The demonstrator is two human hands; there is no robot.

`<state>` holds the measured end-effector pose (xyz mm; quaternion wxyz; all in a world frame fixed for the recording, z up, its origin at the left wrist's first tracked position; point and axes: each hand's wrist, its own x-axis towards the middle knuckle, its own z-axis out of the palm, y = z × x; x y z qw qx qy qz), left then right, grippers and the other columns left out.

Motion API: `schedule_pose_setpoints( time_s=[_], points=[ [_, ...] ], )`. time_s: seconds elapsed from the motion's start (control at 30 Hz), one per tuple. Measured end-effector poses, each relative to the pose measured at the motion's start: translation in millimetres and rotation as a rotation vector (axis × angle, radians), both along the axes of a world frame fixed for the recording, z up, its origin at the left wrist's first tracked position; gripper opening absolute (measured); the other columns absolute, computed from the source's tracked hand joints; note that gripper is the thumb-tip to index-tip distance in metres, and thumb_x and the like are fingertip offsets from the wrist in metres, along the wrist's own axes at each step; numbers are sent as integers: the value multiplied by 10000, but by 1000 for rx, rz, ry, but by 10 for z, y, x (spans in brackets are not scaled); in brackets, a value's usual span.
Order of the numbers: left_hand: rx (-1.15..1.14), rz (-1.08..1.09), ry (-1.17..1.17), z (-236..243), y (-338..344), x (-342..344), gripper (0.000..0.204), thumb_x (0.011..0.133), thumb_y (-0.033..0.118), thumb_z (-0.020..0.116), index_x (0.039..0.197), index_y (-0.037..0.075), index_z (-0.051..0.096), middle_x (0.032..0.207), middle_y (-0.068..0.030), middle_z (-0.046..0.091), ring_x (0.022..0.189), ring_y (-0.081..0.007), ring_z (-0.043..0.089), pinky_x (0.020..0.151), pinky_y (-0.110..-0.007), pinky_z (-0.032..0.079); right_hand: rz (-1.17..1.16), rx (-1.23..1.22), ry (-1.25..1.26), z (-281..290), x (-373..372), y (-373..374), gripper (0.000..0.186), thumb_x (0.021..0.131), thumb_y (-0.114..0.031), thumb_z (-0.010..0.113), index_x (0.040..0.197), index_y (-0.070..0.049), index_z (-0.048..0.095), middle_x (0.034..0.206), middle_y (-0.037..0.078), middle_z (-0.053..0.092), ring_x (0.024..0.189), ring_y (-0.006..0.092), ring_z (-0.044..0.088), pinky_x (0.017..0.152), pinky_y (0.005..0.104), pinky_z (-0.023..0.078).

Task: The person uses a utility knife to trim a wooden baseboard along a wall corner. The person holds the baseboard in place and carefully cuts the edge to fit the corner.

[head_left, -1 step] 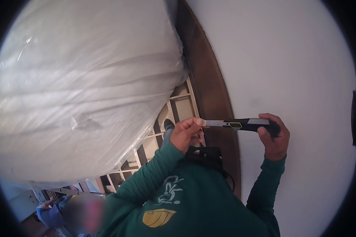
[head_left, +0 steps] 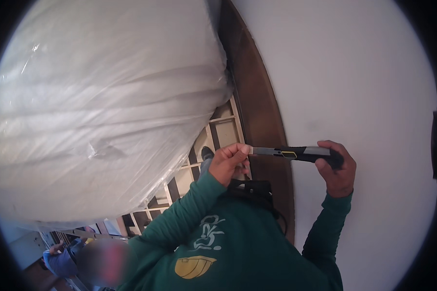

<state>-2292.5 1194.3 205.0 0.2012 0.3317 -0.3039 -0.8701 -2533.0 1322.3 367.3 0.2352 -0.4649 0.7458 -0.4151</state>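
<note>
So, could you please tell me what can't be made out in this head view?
In the head view:
- Tip of the utility knife: covered by the left hand.
- Far end of the plastic-wrapped bundle: cut off by the upper edge.
- Part of the pale gridded frame: hidden behind the bundle.
- Co-worker's head: blurred.

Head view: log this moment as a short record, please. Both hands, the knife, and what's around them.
Left hand: fingers and thumb pinching the blade's far end
Right hand: gripping the rear of the handle
Utility knife: black and grey handle, yellow-edged slider, blade extended, pointing left
Left side: large pale bundle in clear plastic
Beneath left hand: wooden lattice frame, brown board alongside
Lower left: another person's blue sleeve
</note>
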Motion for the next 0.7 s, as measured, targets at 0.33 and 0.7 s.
schedule_pose_setpoints(
  time_s=[0.33,0.7],
  points=[
    [-440,51,-27,544,-1000,-96,375,981,141,690,1334,31,623,1129,3,670,893,-70,600,762,-247,574,424,-164,-27,343,-804,-630,357,685,127,807,967,-80,734,1067,225,750,946,316,758,761,386,628],
    [-421,681,-535,68,-1281,597,242,991,228,697,1129,29,706,810,-18,631,633,-82,564,590,-263,548,283,-580,-310,235,-1056,-604,346,807,-13,827,1115,-98,693,1049,235,731,768,286,725,643,363,613]
  ],
)
